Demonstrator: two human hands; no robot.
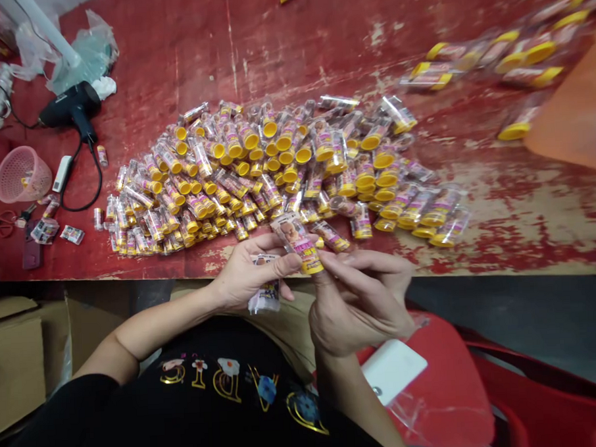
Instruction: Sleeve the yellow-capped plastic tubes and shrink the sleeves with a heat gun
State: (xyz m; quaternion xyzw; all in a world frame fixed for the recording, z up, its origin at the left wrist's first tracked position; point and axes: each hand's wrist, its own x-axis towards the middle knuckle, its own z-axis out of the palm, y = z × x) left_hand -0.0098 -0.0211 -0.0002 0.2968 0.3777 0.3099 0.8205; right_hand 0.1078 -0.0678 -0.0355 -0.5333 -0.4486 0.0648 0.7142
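The person's left hand is closed in a light grip, thumb pressed on the lower part of a small clear-plastic piece printed with pink lettering and yellow at its lower end. This printed piece is held up just in front of the near edge of a long red table with worn, pale patches. Beneath that thumb, the same hand also holds a small stack of clear printed plastic sleeves. The right hand has its thumb and forefinger brought together at the printed piece's lower right edge – a fingertip pinch – with the other fingers bent. Whether the piece is a flat sleeve or a filled tube, I cannot tell.

Just beyond the hands, a broad heap of small clear tubes with yellow ends spreads over the table. More tubes of the same kind (blurred) lie at the far right, beside a flat orange sheet.

On the left side of the table, a black pistol-shaped blower with a cord lies near a crumpled, greenish clear plastic bag. Nearer stand a round pink perforated plastic basket and red-handled scissors. Below the right hand, a white rectangular device rests on a red plastic seat.
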